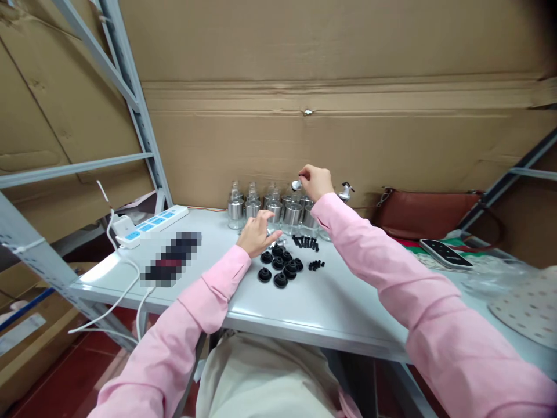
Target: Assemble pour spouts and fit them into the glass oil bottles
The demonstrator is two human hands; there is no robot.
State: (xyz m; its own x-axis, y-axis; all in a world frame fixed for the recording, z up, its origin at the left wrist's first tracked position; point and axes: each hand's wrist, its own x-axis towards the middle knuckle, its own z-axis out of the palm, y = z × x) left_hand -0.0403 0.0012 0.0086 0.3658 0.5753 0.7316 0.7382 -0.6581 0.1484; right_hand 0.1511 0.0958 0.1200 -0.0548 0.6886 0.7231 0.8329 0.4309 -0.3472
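My right hand (317, 181) is raised over the row of bottles, its fingertips pinched on a small, round silver cap (296, 185). Directly below that cap stand several clear glass bottles (274, 210) with silver bands. My left hand (256, 233) hovers in front of the bottles with fingers apart, holding nothing I can see. Small shiny pieces (275, 239) lie partly hidden beside it. Several round black pump collars (281, 280) are grouped on the table nearer me. To their right are short black nozzles (307, 242) and tiny black parts (316, 265).
A bottle with a pump head (346, 190) stands at the row's right end. A power strip (152, 225) with white cables lies left, near a pixelated dark object (173, 258). On the right are a brown bag (429, 215), a phone (445, 254) and clear plastic (491, 278).
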